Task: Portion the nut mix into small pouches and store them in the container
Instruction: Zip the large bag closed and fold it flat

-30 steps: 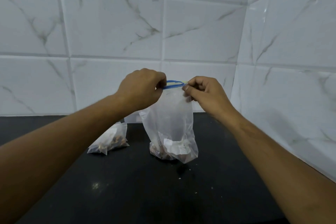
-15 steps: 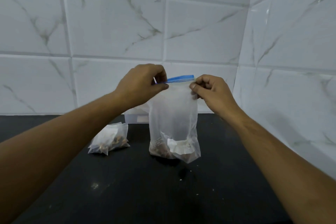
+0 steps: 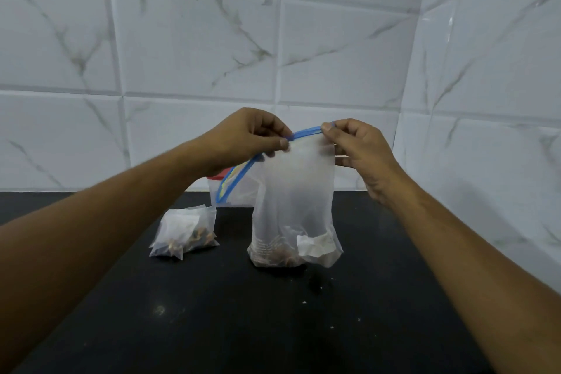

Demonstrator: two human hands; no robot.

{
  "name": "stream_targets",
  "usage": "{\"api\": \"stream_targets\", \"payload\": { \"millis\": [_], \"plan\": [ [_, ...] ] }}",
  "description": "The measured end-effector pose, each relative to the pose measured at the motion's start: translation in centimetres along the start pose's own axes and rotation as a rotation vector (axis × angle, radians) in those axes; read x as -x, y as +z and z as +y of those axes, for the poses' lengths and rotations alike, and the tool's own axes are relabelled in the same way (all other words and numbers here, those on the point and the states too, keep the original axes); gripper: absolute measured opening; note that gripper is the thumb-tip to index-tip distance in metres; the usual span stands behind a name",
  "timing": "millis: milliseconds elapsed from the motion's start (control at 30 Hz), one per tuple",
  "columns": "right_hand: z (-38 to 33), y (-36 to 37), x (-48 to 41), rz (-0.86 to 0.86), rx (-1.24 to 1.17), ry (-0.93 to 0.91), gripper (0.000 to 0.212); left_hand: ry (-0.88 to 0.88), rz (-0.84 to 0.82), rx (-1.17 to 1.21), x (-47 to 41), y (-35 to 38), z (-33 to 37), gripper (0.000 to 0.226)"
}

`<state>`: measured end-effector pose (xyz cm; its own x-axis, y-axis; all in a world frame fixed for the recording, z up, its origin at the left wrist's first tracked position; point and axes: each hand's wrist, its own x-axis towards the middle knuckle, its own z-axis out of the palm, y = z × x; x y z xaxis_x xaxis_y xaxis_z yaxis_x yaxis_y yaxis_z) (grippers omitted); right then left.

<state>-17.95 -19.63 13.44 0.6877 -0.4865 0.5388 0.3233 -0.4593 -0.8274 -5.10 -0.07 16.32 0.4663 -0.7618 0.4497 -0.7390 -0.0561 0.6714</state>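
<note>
The left hand (image 3: 243,138) and right hand (image 3: 361,158) are pinching the blue zip strip (image 3: 306,131) of a translucent plastic nut bag (image 3: 297,191). The bag is resting on the black countertop (image 3: 212,313), near a small filled pouch (image 3: 185,231).

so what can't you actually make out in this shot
Container: head view, mostly hidden behind the left hand and the zip bag; contents unseen.
Blue zip strip: head view, the left hand and right hand cover parts; sealed or not, unclear.
Nut mix: head view, frosted plastic blurs it; kinds unclear.
Small pouch: head view, too small to see its closure.
</note>
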Motion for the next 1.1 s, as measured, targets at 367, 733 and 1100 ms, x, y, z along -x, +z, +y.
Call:
{"api": "stream_targets", "payload": {
  "millis": [367,733,1100],
  "plan": [
    [0.2,-1.4,-0.4,0.116,-0.011,-0.061,0.01,-0.016,-0.047,-0.727,0.7,-2.2,-2.4,0.018],
    [1.0,-2.8,-1.0,0.194,0.097,-0.085,0.014,0.001,0.007,-0.62,1.1,-6.1,-3.2,0.01],
    [0.6,-3.1,-1.6,0.164,0.065,-0.022,0.009,-0.002,-0.001,-0.921,1.0,-8.4,-1.7,0.021]
  ]
}}
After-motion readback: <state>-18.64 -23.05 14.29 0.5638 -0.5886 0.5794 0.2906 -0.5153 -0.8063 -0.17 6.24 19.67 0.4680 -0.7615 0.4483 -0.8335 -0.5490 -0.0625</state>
